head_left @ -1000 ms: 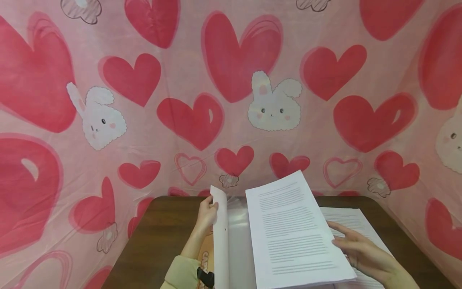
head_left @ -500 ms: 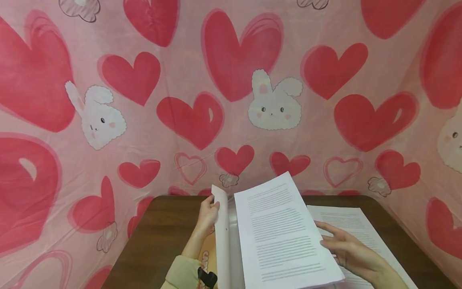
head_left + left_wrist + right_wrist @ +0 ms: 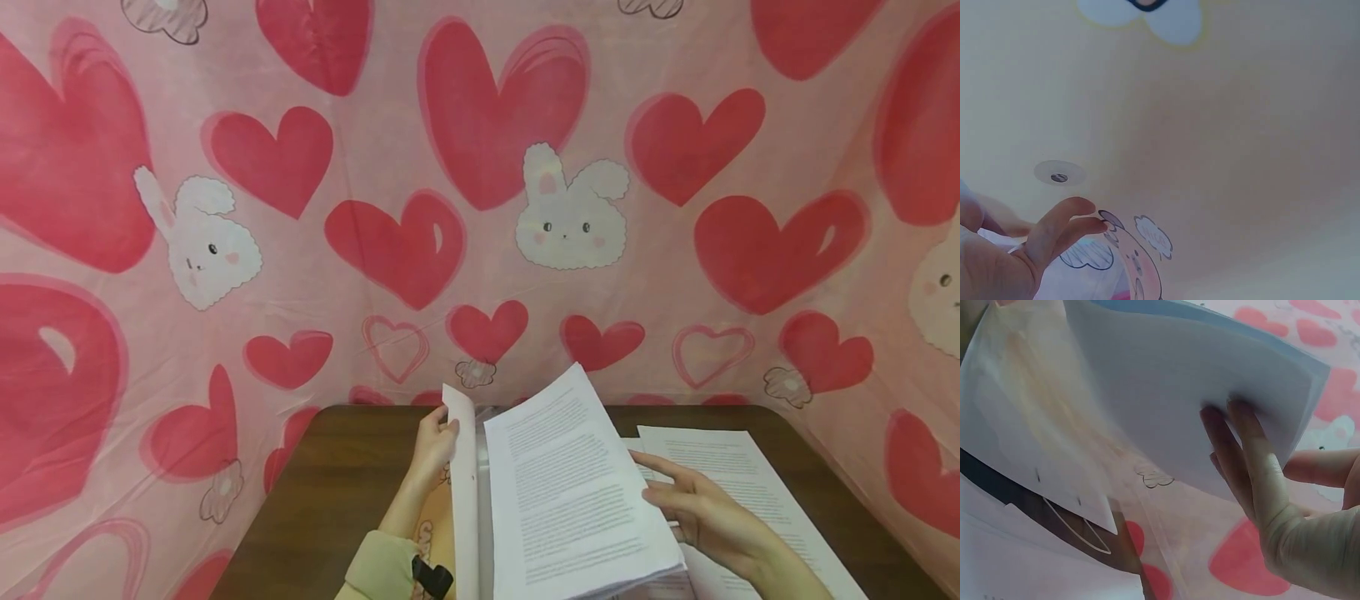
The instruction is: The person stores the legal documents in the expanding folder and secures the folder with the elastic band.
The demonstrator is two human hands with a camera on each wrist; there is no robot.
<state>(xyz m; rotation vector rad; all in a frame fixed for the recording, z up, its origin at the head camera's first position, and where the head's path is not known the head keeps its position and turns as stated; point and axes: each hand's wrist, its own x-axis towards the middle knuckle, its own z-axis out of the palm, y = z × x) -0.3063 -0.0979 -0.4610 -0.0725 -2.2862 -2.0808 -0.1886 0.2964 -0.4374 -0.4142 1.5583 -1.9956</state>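
Observation:
My left hand [image 3: 433, 446] pinches the edge of a folder's cover [image 3: 463, 500], which stands raised with its white inner side facing right. Its tan outer side, printed with cartoon figures and carrying a round snap button [image 3: 1059, 178], fills much of the left wrist view. To the right, my right hand [image 3: 708, 517] holds a stack of printed sheets [image 3: 570, 492] by its right edge, tilted over the folder. Seen in the right wrist view, fingers [image 3: 1260, 462] lie on the stack's blank back [image 3: 1147, 381], with the thumb at the other side.
More printed sheets [image 3: 757, 483] lie on the dark wooden table [image 3: 337, 483] at the right, partly behind my right hand. Beyond the table's far edge hangs a pink cloth [image 3: 480, 250] with hearts and rabbits. A thin pale loop [image 3: 1075, 531] shows below the folder's flap.
My right hand has moved left with the stack, bringing it closer to the raised cover and slightly lower. More of the sheets at the right now shows. My left hand has hardly moved.

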